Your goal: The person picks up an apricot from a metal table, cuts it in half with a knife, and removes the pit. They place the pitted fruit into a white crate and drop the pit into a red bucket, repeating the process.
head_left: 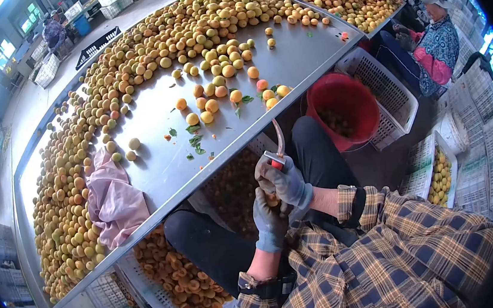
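Both gloved hands meet above my lap, just in front of the metal table's edge point(231, 151). My right hand point(285, 181) is closed around a tool with a metal head and a red part point(276, 161); a pale curved tube or blade rises from it toward the table. Just below, my left hand point(270, 220) wraps round a small orange fruit point(272, 200), which is mostly hidden by the fingers. Loose fruits point(211, 105) and green leaves point(196, 141) lie on the table beyond the hands.
A red bucket point(344, 107) and a white crate point(379, 77) stand at the right. Split fruit point(181, 278) fills a crate below the table. A pink cloth point(116, 201) lies on the table's left. A co-worker point(436, 44) sits at the upper right.
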Motion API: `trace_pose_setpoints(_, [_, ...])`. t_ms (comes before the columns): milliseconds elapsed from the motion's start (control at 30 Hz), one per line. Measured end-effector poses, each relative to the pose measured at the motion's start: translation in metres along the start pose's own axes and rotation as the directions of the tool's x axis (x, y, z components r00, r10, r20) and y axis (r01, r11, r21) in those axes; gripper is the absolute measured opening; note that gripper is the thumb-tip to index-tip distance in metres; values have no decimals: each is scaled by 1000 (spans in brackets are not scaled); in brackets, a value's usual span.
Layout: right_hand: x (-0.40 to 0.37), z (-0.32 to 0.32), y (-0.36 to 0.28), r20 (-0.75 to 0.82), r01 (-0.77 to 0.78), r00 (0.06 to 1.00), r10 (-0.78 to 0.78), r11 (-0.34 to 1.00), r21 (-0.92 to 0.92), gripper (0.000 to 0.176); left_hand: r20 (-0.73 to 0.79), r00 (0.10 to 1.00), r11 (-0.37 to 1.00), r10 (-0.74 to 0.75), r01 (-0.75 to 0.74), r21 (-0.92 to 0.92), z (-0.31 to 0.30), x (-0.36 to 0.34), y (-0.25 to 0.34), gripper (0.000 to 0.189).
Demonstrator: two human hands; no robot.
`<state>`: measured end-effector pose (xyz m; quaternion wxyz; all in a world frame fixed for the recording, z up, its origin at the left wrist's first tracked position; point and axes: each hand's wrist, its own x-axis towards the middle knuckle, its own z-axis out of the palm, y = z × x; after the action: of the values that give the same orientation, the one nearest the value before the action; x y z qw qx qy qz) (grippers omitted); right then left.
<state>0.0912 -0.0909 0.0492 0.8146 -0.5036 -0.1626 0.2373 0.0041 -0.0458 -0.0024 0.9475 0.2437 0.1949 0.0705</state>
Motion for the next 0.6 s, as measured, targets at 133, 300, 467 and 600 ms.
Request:
trace_pose_setpoints(133, [10, -8, 3, -49, -158, 984, 173, 962, 222, 24, 52, 998, 978, 47, -57, 203, -33, 8, -13, 35])
trace_pose_setpoints(300, [9, -10, -1, 58, -349, 921, 385, 751, 560, 25, -26, 992, 986, -121, 123, 115, -64, 27, -38, 38])
trace_pose_setpoints(467, [4, -10, -8, 129, -351, 935, 331, 812, 465, 23, 75, 974, 967, -214, 223, -127, -29, 23, -12, 30])
trace_pose_setpoints(600, [3, -30, -4, 86, -125, 989, 124, 992, 8, 25, 149, 953, 881, -266, 302, -363, -14, 18, 13, 42])
